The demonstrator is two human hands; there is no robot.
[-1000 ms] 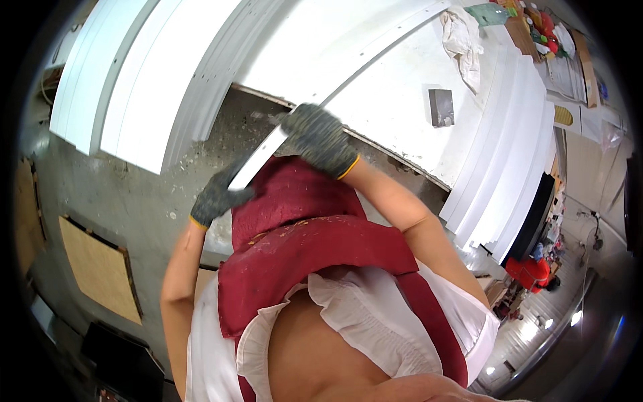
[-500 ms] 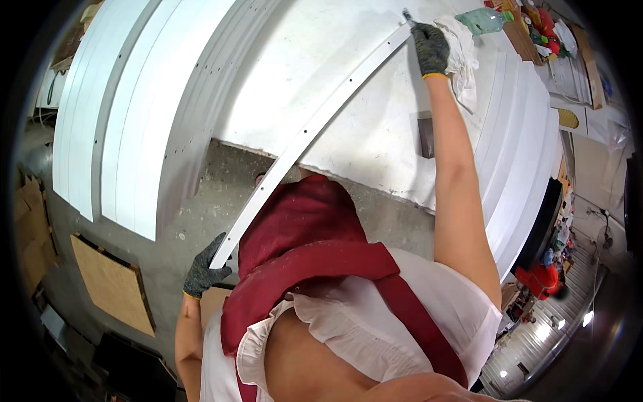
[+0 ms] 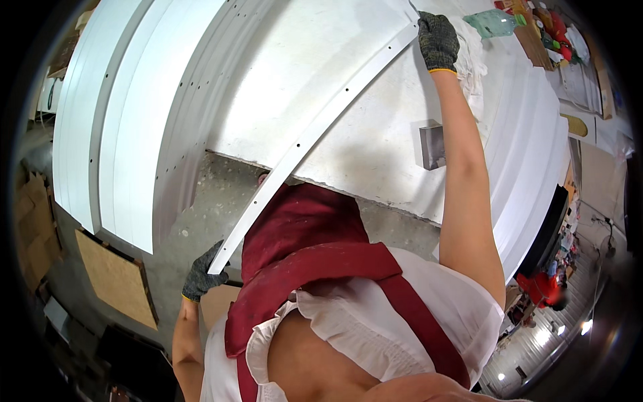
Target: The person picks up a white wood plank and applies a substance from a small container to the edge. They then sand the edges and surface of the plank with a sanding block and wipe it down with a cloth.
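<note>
A long white strip (image 3: 298, 147) with a row of small dark holes slants across the white work surface and over my apron. My left hand (image 3: 204, 271), in a dark knit glove with a yellow cuff, is closed round its near end. At the far end my right hand (image 3: 439, 43), gloved alike, is closed beside the strip's tip. A slim grey metal-looking tool (image 3: 414, 9) sticks out of its fingers; its kind is unclear. The fingers partly hide the strip's end. A crumpled white cloth (image 3: 472, 63) lies just right of that hand.
White ribbed panels (image 3: 130, 127) stand at left, with more white strips (image 3: 529, 154) at right. A grey block (image 3: 432, 146) sits on the work surface (image 3: 268, 87). At far right are a green-tinted bottle (image 3: 495, 23) and a carton. A wooden board (image 3: 117, 278) lies lower left.
My right hand has shifted slightly right and up, with the slim tool now nearer the top edge. The view has moved a little; the left hand keeps its hold on the strip.
</note>
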